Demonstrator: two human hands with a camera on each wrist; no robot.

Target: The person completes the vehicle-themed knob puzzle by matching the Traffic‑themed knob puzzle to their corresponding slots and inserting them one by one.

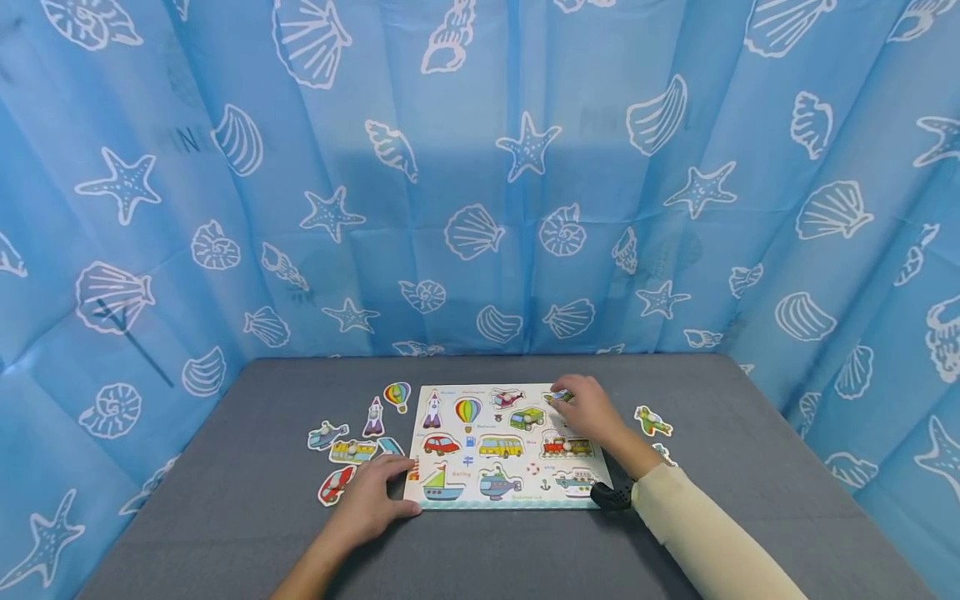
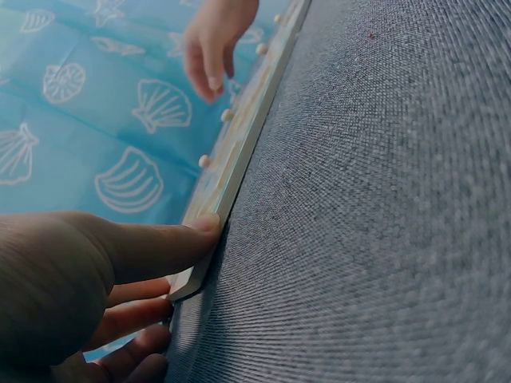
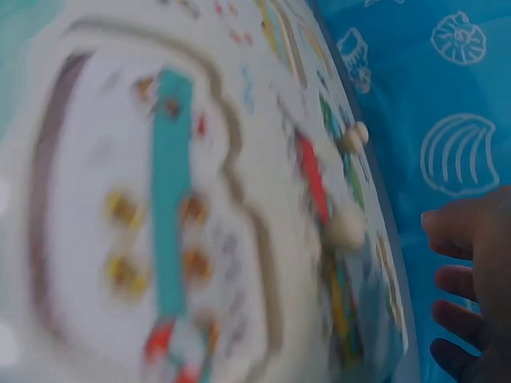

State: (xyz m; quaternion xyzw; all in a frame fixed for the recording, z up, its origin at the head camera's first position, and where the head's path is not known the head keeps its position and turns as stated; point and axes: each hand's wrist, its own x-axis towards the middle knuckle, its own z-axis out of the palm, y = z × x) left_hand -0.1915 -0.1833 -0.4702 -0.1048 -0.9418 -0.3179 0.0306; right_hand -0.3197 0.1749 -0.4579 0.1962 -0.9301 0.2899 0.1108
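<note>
A wooden peg puzzle board [image 1: 468, 433] with pictures of vehicles lies flat on the grey table. At its near left corner, my left hand [image 1: 369, 498] holds the edge, its thumb on the front rim and its fingers along the left side. Over the far right corner hovers my right hand [image 1: 588, 408], near the airplane picture, which it partly covers. Its fingers [image 3: 459, 283] are spread apart and loosely bent, with nothing between them in the right wrist view. A red train piece [image 1: 558, 447] and a green truck piece [image 1: 527, 418], both with pegs, sit in the board.
Loose pieces lie left of the board: a balloon [image 1: 397, 397], a rocket [image 1: 373, 417], a yellow bus [image 1: 352, 452], a red car [image 1: 335, 485] and others. At right lie a green airplane [image 1: 653, 421] and a piece partly behind the sleeve. A blue shell-print curtain [image 1: 480, 283] hangs behind.
</note>
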